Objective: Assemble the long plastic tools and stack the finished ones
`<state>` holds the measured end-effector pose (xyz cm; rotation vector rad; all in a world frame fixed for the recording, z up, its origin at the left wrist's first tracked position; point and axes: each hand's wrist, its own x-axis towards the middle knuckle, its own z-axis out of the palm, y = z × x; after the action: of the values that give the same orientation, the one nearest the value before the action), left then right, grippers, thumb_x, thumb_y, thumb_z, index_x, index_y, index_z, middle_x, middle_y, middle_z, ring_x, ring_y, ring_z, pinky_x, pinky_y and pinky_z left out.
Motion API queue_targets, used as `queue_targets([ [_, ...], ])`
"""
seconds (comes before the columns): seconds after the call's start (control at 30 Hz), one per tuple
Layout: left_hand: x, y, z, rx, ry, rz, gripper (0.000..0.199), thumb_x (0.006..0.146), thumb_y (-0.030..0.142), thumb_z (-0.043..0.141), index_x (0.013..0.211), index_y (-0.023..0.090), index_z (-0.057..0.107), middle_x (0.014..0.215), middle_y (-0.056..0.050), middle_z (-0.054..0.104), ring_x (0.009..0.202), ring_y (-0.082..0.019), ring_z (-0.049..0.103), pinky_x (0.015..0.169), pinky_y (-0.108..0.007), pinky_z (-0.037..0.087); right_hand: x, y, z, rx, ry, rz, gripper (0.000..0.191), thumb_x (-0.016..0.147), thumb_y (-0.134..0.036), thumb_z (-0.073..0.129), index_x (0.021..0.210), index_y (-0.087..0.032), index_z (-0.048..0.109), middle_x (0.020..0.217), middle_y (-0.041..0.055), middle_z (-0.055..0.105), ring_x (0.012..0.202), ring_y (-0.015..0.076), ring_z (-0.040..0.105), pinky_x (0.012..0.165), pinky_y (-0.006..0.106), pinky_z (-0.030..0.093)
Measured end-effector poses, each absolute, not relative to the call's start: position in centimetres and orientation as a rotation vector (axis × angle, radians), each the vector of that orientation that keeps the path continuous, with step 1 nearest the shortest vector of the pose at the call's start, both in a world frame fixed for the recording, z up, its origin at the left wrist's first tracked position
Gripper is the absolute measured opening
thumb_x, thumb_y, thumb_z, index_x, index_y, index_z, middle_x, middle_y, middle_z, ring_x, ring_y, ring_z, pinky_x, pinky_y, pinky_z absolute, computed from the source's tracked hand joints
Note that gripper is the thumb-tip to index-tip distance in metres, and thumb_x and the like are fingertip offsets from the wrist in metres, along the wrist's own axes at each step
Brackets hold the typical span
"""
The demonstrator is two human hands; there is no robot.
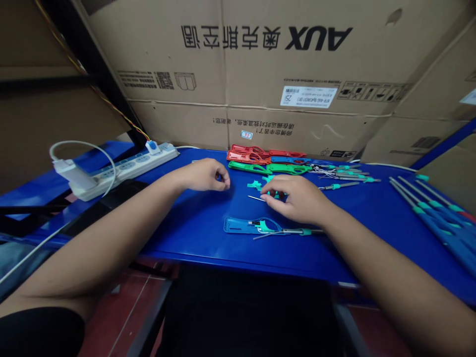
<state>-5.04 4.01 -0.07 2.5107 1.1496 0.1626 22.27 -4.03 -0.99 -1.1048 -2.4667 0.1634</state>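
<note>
My left hand (pixel 208 175) is over the blue table, its fingers curled together; what they hold, if anything, is hidden. My right hand (pixel 293 197) pinches a thin metal rod (pixel 256 198), whose tip points left. Small teal plastic pieces (pixel 255 185) lie beside and partly behind the right fingers. Nearer the table's front edge lies a blue lighter-like half shell (pixel 238 225) with a teal piece (pixel 265 226) and a metal tube (pixel 292 231) in it. Thin wires stick out beside the tube.
Red (pixel 245 153) and green (pixel 288 169) shells lie at the back, next to metal tubes with wires (pixel 342 186). Several blue assembled pieces (pixel 442 223) lie at the right. A white power strip (pixel 126 171) sits at the left. A cardboard sheet (pixel 253 64) stands behind the table.
</note>
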Motion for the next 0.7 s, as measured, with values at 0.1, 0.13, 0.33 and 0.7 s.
queue_targets([
  [0.1, -6.4, 4.6, 0.3, 2.575, 1.155, 0.047, 0.023, 0.081, 0.038, 0.062, 0.088, 0.024, 0.078, 0.09, 0.0, 0.076, 0.077, -0.014, 0.064, 0.07, -0.023, 0.042, 22.7, -3.9, -1.0, -1.111, -2.501, 0.184, 0.018, 0.09, -0.027, 0.058, 0.095, -0.02, 0.074, 0.093, 0.0048, 0.072, 0.083, 0.0177, 0.064, 0.073, 0.03, 0.045],
  [0.13, -7.2, 5.0, 0.5, 2.584, 1.231, 0.021, 0.022, 0.081, 0.038, 0.063, 0.089, 0.024, 0.077, 0.091, 0.0, 0.076, 0.078, -0.015, 0.064, 0.07, -0.024, 0.042, 22.9, -3.8, -1.0, -1.113, -2.501, 0.191, 0.018, 0.09, -0.027, 0.058, 0.095, -0.02, 0.074, 0.092, 0.0049, 0.073, 0.084, 0.018, 0.064, 0.074, 0.03, 0.046],
  [0.33, -11.8, 6.3, 1.8, 2.455, 1.503, -0.242, 0.015, 0.071, 0.025, 0.074, 0.084, 0.019, 0.075, 0.072, 0.003, 0.071, 0.063, -0.012, 0.056, 0.065, -0.022, 0.038, 21.1, -2.7, -1.4, -1.053, -2.589, 0.245, 0.021, 0.093, -0.024, 0.056, 0.101, -0.021, 0.075, 0.097, 0.0054, 0.073, 0.088, 0.018, 0.065, 0.075, 0.03, 0.046],
  [0.7, -10.7, 6.0, 1.5, 2.484, 1.451, -0.306, 0.017, 0.064, 0.029, 0.07, 0.079, 0.023, 0.076, 0.07, 0.001, 0.072, 0.061, -0.014, 0.061, 0.057, -0.023, 0.036, 11.7, -0.3, -0.6, -0.709, -3.163, -0.468, 0.026, 0.086, -0.007, 0.052, 0.09, -0.014, 0.076, 0.091, 0.0113, 0.075, 0.083, 0.0234, 0.065, 0.062, 0.032, 0.038],
])
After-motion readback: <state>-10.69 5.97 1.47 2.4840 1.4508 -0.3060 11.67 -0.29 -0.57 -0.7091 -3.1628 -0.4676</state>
